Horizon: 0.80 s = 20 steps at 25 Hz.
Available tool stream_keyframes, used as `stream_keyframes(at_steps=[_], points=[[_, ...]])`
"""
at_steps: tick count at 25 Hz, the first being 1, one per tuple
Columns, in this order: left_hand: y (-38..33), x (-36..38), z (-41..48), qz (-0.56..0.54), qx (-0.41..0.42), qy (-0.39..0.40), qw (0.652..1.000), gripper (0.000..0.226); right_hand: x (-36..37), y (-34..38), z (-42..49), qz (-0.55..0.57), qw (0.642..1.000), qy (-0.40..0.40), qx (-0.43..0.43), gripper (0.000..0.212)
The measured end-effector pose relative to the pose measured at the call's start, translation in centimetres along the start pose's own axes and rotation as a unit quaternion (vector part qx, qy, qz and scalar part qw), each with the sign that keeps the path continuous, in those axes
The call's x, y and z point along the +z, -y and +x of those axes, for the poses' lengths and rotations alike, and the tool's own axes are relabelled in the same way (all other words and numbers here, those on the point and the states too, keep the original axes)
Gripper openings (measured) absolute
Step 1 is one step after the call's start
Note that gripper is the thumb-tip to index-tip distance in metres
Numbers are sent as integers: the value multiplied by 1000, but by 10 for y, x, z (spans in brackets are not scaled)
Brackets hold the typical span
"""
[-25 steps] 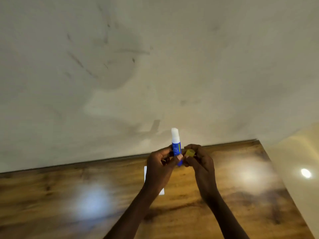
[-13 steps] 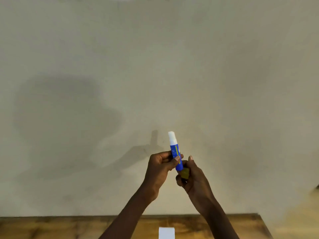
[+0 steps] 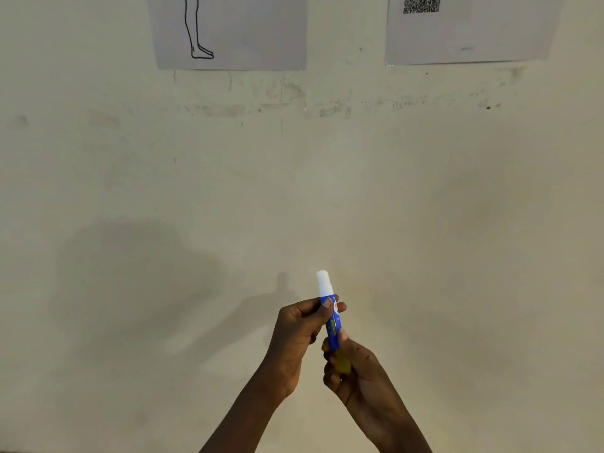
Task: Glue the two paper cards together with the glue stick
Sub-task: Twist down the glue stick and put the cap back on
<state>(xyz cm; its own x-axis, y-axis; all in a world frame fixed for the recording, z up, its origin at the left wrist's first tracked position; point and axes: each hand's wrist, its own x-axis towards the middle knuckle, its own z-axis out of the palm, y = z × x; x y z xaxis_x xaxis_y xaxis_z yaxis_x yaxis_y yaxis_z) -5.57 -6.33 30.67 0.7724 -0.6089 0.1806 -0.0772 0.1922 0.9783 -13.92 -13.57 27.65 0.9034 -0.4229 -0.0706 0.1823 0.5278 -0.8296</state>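
A blue glue stick (image 3: 330, 317) stands nearly upright in front of the wall, its white glue end bare at the top. My left hand (image 3: 299, 331) pinches the blue barrel between thumb and fingers. My right hand (image 3: 351, 371) curls around the yellow base (image 3: 342, 364) at the bottom of the stick. The two paper cards are out of view.
A plain cream wall (image 3: 457, 223) fills the view. Two white sheets are stuck high on it: one with a line drawing of a leg (image 3: 228, 31), one with a QR code (image 3: 470, 27). The table is out of sight below.
The view has tilted upward: the wooden table and the white card have dropped out of sight and the wall sheets have come in. Both hands keep hold of the glue stick.
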Motion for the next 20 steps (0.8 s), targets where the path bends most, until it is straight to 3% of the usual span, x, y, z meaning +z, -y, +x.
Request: stream_keyframes(at_steps=[4, 8, 10, 12, 14, 15, 16, 17, 18, 20], points=[[-3, -2, 7, 3, 8, -24, 1000, 17, -1, -1, 11, -97, 992, -47, -62, 29], [-11, 4, 8, -11, 14, -34, 999, 12, -4, 1, 19, -202, 965, -94, -136, 15], [-12, 10, 7, -5, 29, -51, 998, 16, -5, 0, 20, -286, 922, -147, -216, 13], [-11, 15, 8, 0, 35, -71, 997, 14, -7, -2, 19, -381, 848, -217, -299, 22], [-13, 17, 8, -11, 26, -81, 996, 6, -7, -4, 17, -402, 816, -245, -335, 32], [-15, 17, 8, -22, 17, -70, 997, 5, -4, -2, 14, -369, 843, -234, -312, 34], [-17, 15, 8, -31, 9, -50, 998, 9, -1, 3, 11, -301, 899, -203, -243, 35], [-20, 13, 7, -42, -1, -28, 999, 11, 3, 9, 9, -209, 955, -156, -142, 42], [-23, 11, 6, -53, -8, -8, 999, 11, 5, 14, 6, -108, 988, -107, -42, 53], [-26, 9, 4, -61, -16, 15, 998, 16, 6, 19, 3, 25, 997, -42, 58, 58]])
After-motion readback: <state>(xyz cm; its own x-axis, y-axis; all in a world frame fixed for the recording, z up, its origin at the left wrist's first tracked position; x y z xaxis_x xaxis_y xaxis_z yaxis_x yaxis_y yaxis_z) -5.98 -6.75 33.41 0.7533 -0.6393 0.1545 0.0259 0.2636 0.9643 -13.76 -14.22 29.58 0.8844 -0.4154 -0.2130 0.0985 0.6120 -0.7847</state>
